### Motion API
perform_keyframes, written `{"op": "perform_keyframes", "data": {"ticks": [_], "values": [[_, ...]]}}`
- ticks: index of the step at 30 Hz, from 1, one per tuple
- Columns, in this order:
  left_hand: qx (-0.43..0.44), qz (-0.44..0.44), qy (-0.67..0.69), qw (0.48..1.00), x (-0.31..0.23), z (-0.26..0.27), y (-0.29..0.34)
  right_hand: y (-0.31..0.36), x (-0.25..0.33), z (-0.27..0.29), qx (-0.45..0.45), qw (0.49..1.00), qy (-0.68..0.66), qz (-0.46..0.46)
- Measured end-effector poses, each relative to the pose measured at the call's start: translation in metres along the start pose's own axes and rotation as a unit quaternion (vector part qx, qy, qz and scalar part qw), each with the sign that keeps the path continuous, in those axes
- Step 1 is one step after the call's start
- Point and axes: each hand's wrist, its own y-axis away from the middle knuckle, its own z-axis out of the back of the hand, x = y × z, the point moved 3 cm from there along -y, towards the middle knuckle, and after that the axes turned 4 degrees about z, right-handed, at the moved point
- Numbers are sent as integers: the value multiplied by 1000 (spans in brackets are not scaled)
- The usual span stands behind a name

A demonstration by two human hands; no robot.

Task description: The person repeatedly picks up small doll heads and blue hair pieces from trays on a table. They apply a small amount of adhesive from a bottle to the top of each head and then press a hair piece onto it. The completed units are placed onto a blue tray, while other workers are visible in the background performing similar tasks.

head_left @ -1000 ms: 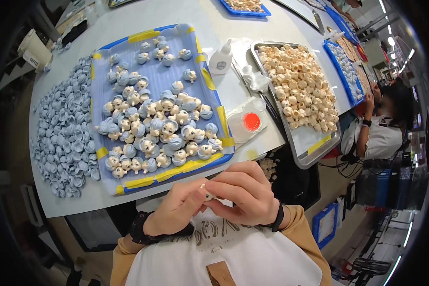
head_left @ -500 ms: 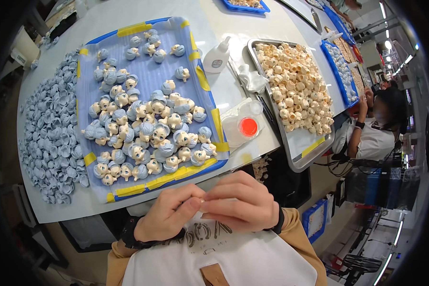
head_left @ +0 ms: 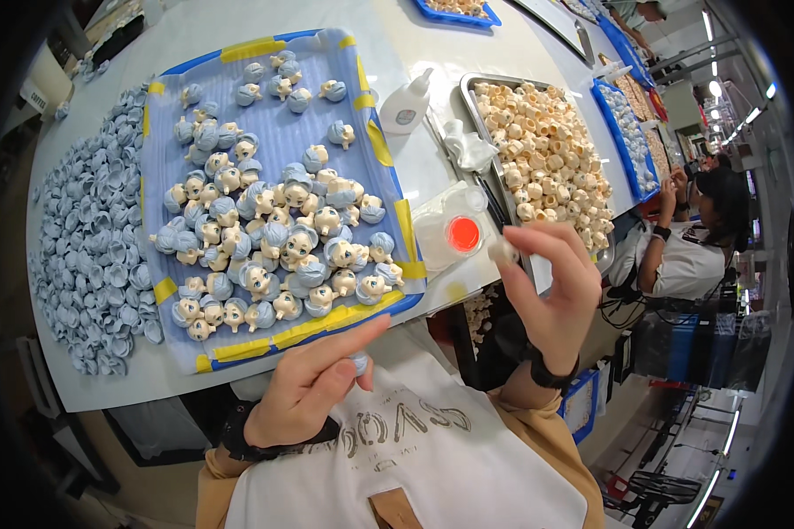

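Observation:
My left hand point(head_left: 304, 388) is closed above my lap, index finger pointing forward. A small light-blue doll hair piece point(head_left: 359, 361) sits in its grip, mostly covered by the fingers. My right hand point(head_left: 551, 295) is raised near the steel tray's front end. Between its thumb and index finger is a small cream doll head piece point(head_left: 503, 251), blurred. Left of that hand, an open round pot with a bright red-orange surface point(head_left: 463, 234) stands on the table. Ahead of my left hand lies a cloth-lined blue tray point(head_left: 344, 97) with many blue-haired doll heads point(head_left: 295, 247).
Loose light-blue hair shells point(head_left: 97, 256) are heaped at the left. A steel tray point(head_left: 468, 88) of hollow cream head pieces point(head_left: 551, 150) stands at the right. Between the trays are a white squeeze bottle point(head_left: 406, 104) and crumpled white tissue point(head_left: 469, 145). A co-worker point(head_left: 692, 238) sits at far right.
My hands were together over my lap and have parted. The right hand has moved right and forward with a cream piece. The left hand's light-blue piece has come into view.

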Motion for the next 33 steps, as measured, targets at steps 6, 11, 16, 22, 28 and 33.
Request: {"op": "perform_keyframes", "data": {"ticks": [6, 11, 16, 22, 28, 33], "values": [[-40, -40, 94, 994, 2, 0, 2, -13, -3, -12, 39, 996, 59, 46], [-52, -85, -14, 995, 8, 14, 2, -15, -5, -18, 73, 993, 72, 60], [-58, 9, 71, 996, 4, 9, 7, -10, -4, -15, 43, 995, 82, 47], [-69, -22, 102, 992, 2, 2, 3, 6, -10, -13, -5, 997, 73, 30], [-65, -59, 92, 992, 6, -1, -2, 22, 13, -21, -33, 982, -184, -17], [-66, -78, 43, 994, 1, 0, -2, 12, 39, -35, 102, 949, -288, 80]]}}
